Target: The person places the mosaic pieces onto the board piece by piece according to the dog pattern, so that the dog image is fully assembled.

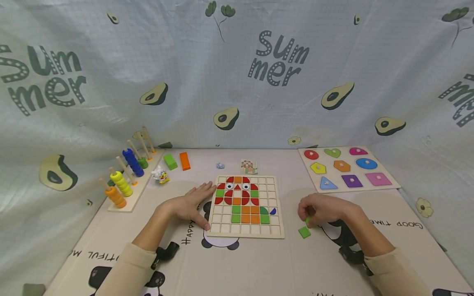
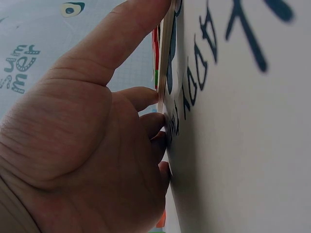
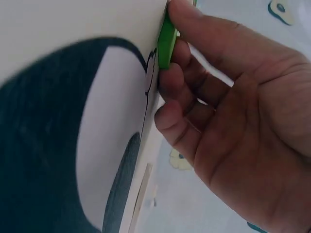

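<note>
My left hand [image 1: 192, 205] rests at the left edge of a wooden grid board [image 1: 222, 229], its fingers and thumb spread along the rim. On the board, red, green, orange and white tiles form a figure with two eyes, and a blue piece [image 1: 273, 211] lies at its right. To the right of the board, my right hand [image 1: 324, 209] pinches a small green tile [image 3: 167, 44] between thumb and fingers, low over the tablecloth. Just below those fingertips lies another green square tile [image 1: 304, 232].
A wooden peg stacker [image 1: 135, 189] with coloured rings stands at left, near a green block [image 1: 170, 161], an orange block [image 1: 184, 161] and a small white figurine [image 1: 160, 174]. Behind the board lie a picture card [image 1: 249, 166] and a small blue toy [image 1: 220, 165]. A shape puzzle [image 1: 322, 164] lies back right.
</note>
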`<state>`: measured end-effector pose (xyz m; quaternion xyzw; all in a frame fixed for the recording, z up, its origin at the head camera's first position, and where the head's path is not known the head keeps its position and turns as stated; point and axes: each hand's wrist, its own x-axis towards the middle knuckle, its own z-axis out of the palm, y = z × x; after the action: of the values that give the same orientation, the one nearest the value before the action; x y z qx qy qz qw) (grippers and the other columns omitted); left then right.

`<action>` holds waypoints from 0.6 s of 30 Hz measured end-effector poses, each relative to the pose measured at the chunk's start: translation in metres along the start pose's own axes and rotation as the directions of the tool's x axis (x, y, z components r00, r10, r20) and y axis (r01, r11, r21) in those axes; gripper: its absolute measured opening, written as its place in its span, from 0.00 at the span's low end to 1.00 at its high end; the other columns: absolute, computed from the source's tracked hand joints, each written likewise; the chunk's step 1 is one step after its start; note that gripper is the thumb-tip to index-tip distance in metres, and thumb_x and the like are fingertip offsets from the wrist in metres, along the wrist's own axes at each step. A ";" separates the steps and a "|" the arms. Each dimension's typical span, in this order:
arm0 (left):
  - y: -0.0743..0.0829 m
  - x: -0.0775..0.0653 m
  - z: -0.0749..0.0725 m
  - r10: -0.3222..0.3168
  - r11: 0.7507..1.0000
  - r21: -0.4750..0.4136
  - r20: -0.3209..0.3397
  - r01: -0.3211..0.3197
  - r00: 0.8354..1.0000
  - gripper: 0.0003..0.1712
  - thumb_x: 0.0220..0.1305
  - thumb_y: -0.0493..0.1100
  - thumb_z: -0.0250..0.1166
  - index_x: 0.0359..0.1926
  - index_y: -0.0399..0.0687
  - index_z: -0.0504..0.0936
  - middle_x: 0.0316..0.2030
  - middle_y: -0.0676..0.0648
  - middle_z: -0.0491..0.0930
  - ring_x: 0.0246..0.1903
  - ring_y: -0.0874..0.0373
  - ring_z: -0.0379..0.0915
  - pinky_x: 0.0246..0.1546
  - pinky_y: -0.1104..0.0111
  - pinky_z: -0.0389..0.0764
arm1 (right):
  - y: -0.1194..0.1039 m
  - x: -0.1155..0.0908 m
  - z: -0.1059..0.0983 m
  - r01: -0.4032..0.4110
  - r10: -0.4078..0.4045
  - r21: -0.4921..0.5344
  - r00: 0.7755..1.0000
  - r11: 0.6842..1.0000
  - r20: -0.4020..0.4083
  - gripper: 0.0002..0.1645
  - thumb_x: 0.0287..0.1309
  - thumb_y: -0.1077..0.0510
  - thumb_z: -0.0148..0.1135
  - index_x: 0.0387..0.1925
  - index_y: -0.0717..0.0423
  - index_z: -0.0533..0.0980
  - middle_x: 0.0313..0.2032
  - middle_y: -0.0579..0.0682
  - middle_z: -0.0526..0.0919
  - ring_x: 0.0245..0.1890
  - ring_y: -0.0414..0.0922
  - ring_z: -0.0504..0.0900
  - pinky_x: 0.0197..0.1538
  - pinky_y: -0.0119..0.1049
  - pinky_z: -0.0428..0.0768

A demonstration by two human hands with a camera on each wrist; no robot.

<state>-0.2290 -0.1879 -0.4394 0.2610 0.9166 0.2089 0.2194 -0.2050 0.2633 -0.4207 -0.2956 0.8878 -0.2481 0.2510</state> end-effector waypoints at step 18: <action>-0.001 0.002 0.001 -0.035 0.999 -0.013 0.001 0.035 0.999 0.74 0.32 0.70 0.76 0.76 0.59 0.45 0.76 0.52 0.36 0.75 0.51 0.28 0.72 0.49 0.37 | -0.023 0.031 -0.012 0.130 -0.130 -0.007 0.981 0.991 -0.147 0.05 0.56 0.58 0.68 0.32 0.48 0.78 0.27 0.40 0.78 0.31 0.40 0.77 0.32 0.32 0.78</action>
<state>-0.2303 -0.1875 -0.4417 0.2438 0.9195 0.2108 0.2251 -0.2252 0.2306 -0.4073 -0.3334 0.8824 -0.2862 0.1683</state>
